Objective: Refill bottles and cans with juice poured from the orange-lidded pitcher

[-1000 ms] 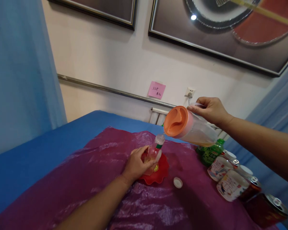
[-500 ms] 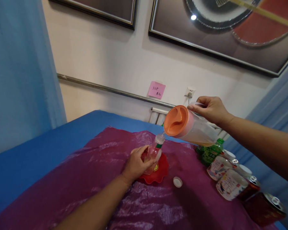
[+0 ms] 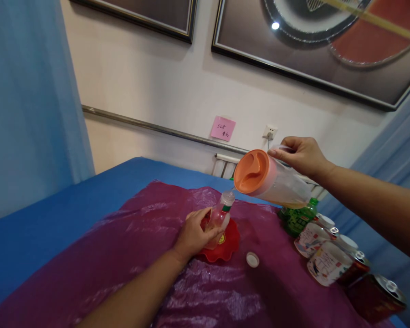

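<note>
My left hand (image 3: 194, 232) is wrapped round a clear plastic bottle (image 3: 222, 214) with no cap, which leans slightly over a red wavy-edged dish (image 3: 234, 237). A little amber liquid shows in the bottle's lower part. My right hand (image 3: 302, 157) grips the handle of a clear pitcher (image 3: 280, 187) with an orange lid (image 3: 252, 172). The pitcher is tipped far to the left, its lid end close to the bottle's mouth. Amber liquid lies along the pitcher's lower side. A white cap (image 3: 253, 259) rests on the purple sheet, right of the dish.
Along the right stand a green bottle (image 3: 300, 216), white-capped jars (image 3: 330, 264) with printed labels and dark red cans (image 3: 377, 296). Purple plastic sheeting (image 3: 130, 255) covers part of the blue surface (image 3: 105, 187). A pipe (image 3: 157, 130) runs along the wall behind.
The pitcher has shifted very slightly to the right. Both hands keep their holds, and the bottle stays in place over the dish.
</note>
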`<state>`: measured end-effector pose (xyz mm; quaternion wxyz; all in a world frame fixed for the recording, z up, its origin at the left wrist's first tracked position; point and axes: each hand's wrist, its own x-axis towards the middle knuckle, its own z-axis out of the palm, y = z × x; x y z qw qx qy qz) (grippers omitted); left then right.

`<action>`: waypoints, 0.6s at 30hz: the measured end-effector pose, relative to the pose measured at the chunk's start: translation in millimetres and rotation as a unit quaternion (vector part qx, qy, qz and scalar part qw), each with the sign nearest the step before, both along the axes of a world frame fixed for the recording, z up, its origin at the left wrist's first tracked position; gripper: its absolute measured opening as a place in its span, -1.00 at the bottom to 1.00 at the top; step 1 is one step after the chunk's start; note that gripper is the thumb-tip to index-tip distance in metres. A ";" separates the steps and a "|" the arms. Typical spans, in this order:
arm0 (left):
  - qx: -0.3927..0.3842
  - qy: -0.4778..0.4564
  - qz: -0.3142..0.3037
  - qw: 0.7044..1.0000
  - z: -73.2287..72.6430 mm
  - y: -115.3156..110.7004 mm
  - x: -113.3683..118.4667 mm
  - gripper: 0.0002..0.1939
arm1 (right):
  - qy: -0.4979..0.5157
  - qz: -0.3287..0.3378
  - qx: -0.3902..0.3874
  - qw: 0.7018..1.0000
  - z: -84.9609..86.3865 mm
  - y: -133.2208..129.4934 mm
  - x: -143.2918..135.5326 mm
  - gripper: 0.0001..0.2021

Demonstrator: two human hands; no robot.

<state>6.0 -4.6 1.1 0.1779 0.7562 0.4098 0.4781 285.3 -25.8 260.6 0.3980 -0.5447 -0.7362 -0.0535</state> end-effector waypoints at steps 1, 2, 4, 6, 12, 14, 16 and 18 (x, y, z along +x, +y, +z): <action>0.000 0.000 -0.001 1.000 0.3 -0.3 -0.1 -0.44 | -0.002 0.000 0.000 1.000 0.1 -0.1 0.0 -0.42; 0.000 -0.001 -0.001 1.000 0.8 -0.7 -0.2 -0.44 | -0.004 0.000 0.000 1.000 0.2 -0.1 0.1 -0.42; -0.001 -0.001 -0.004 1.000 2.1 -1.7 -0.1 -0.44 | -0.003 0.000 0.000 1.000 0.3 -0.2 0.2 -0.41; -0.002 0.000 -0.006 1.000 3.0 -2.4 0.1 -0.45 | 0.001 0.001 -0.002 1.000 0.4 -0.3 0.3 -0.41; 0.001 -0.007 0.001 1.000 2.4 -2.0 0.0 -0.43 | 0.007 -0.001 -0.003 1.000 1.2 -1.7 -0.6 -0.40; -0.001 -0.007 0.001 1.000 2.7 -2.2 -0.2 -0.44 | 0.010 -0.002 -0.006 1.000 1.8 -2.6 -1.4 -0.40; -0.003 -0.006 0.000 1.000 3.5 -2.7 -0.5 -0.45 | 0.014 -0.003 -0.009 1.000 2.2 -3.3 -1.9 -0.40; -0.003 -0.004 -0.002 1.000 4.2 -3.1 -0.7 -0.45 | 0.015 -0.004 -0.011 1.000 2.4 -3.7 -1.9 -0.41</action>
